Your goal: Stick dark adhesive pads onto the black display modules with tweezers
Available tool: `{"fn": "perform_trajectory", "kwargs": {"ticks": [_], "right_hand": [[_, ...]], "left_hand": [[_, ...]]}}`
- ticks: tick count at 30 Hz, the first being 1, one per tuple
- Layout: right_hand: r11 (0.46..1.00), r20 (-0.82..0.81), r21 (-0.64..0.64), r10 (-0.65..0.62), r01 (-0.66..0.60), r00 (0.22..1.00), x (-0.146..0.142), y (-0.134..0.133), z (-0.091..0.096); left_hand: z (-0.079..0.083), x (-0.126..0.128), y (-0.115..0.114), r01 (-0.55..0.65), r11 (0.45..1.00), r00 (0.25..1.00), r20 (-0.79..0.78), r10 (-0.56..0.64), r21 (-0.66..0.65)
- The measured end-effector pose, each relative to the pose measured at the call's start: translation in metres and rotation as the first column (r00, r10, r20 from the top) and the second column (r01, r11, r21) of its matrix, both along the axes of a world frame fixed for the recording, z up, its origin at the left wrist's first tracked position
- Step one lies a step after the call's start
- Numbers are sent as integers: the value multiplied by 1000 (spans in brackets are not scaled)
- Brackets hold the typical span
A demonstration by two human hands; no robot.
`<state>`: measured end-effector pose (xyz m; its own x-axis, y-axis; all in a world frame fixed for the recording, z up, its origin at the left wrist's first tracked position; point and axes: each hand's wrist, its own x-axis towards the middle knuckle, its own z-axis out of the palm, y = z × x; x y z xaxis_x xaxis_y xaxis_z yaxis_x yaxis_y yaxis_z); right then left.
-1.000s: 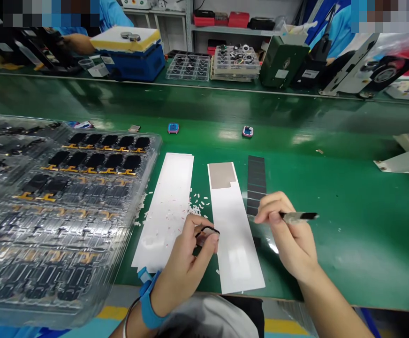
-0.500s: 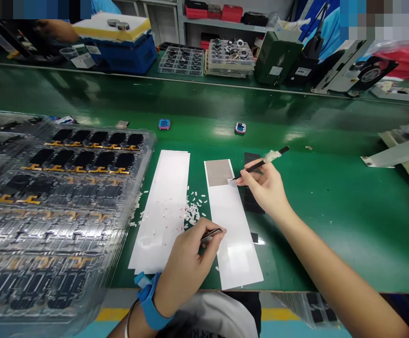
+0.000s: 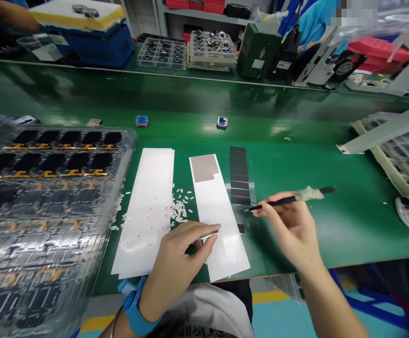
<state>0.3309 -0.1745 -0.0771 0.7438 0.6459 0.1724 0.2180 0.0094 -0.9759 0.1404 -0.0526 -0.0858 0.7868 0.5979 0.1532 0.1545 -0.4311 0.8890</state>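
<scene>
Benchtop (image 3: 331, 234) of glossy green: thin black tool (image 3: 285, 201) is pinched by right hand (image 3: 294, 230), thin silvery part (image 3: 210, 234) by left hand (image 3: 178, 256), over white paper strips (image 3: 144, 211)

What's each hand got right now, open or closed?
Left hand: closed, fingers pinching a small thin part.
Right hand: closed around a thin black tool.

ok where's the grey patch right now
Head view, centre: the grey rectangular patch sits on the far end of the right white strip, beside the black segmented strip.
</scene>
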Motion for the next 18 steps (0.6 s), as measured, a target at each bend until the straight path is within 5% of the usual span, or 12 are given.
{"fn": "perform_trajectory", "kwargs": {"ticks": [3, 7, 12, 18], "right_hand": [[996, 17, -49, -78, 79, 997, -14, -23, -16], [990, 41, -62, -121, 123, 992, -24, -31, -31], [991, -10, -78, -110, 109, 994, -22, -29, -36], [992, -65, -74, -107, 103, 992, -21, -30, -34]], "left_hand": [[5, 8, -10, 156, 981, 988, -28, -154, 116], [7, 24, -21, 332, 881, 943, -110, -313, 337], [2, 34, -23, 379, 749, 926, -216, -311, 543], [-2, 36, -23, 336, 754, 941, -173, -290, 564]]}}
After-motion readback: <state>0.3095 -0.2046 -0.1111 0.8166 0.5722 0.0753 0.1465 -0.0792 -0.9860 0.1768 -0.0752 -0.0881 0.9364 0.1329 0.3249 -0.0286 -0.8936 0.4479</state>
